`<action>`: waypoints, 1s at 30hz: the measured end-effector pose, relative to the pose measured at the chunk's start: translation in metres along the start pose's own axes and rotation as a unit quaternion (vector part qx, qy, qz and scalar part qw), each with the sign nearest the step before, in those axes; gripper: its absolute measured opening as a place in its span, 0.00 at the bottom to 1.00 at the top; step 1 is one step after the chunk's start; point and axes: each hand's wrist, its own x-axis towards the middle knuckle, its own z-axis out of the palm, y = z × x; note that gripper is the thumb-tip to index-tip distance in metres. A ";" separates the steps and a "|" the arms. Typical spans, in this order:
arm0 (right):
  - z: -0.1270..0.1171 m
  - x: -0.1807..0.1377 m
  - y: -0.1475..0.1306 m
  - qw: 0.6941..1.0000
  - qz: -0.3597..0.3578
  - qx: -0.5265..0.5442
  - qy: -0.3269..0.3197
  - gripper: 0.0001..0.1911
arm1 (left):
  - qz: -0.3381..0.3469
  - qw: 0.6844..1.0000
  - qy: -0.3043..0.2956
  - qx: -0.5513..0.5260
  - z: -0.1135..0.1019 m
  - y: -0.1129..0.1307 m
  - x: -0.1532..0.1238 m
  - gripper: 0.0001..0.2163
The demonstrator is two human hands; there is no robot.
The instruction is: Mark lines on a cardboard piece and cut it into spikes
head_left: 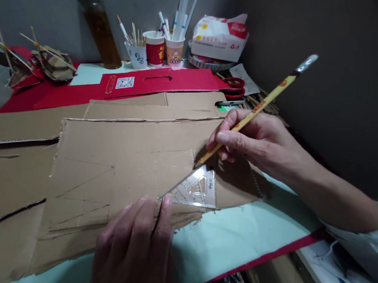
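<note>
Nearest you, the pale green table cover (233,237) ran beyond the cardboard's ragged near edge, giving your wrists some room. Your left hand (134,246) lay over that edge, wrapped around nothing, its fingers down on the cardboard (132,143) and one digit on the left corner of the clear set square (210,199). That set square lay near the cardboard's right end; it looked light, stiff and likely slippery, best pinned flat near its corners. Your right hand (258,137) held the yellow pencil (268,99) in a narrow pinch low on its shaft, tip just beside the set square's far edge; the lead seemed fragile. The cardboard seemed light and fairly stiff, apt to bend at its creases, and best held by its edges. Farther off, the red card (190,80), the scissors (236,92) and, behind them, the paper cups (156,53) limited your reach.
</note>
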 end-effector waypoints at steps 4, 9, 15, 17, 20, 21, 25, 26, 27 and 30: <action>-0.002 0.000 0.003 1.000 -0.001 -0.030 -0.004 0.14 | -0.005 1.000 0.003 -0.009 -0.001 0.001 0.001 0.21; 0.000 0.001 -0.001 0.999 -0.014 -0.044 0.001 0.15 | -0.002 1.000 0.008 -0.009 -0.001 0.001 0.002 0.20; 0.002 0.002 -0.003 0.999 -0.019 -0.049 0.006 0.18 | -0.011 1.000 0.004 -0.005 0.000 0.002 0.003 0.21; 0.002 0.001 -0.001 0.998 -0.024 -0.050 0.006 0.17 | -0.014 1.000 0.007 -0.003 0.000 0.003 0.003 0.20; 0.001 0.001 0.000 0.998 -0.026 -0.050 0.004 0.16 | -0.015 1.000 0.010 -0.004 0.001 0.003 0.003 0.20; 0.001 0.001 0.001 0.999 -0.024 -0.049 0.003 0.15 | -0.016 1.000 0.011 -0.005 0.001 0.003 0.003 0.21; 0.002 0.002 0.001 0.999 -0.021 -0.041 -0.002 0.14 | -0.016 1.000 0.009 -0.008 0.000 0.003 0.003 0.20; 0.003 0.002 0.000 0.999 -0.021 -0.042 -0.004 0.14 | -0.016 1.000 0.009 -0.008 0.000 0.003 0.003 0.20; 0.003 0.001 0.000 0.999 -0.021 -0.045 -0.007 0.14 | -0.014 1.000 0.008 -0.010 -0.001 0.003 0.003 0.20; 0.005 0.000 0.000 0.998 -0.018 -0.061 -0.019 0.14 | -0.010 1.000 0.007 -0.011 -0.001 0.003 0.002 0.20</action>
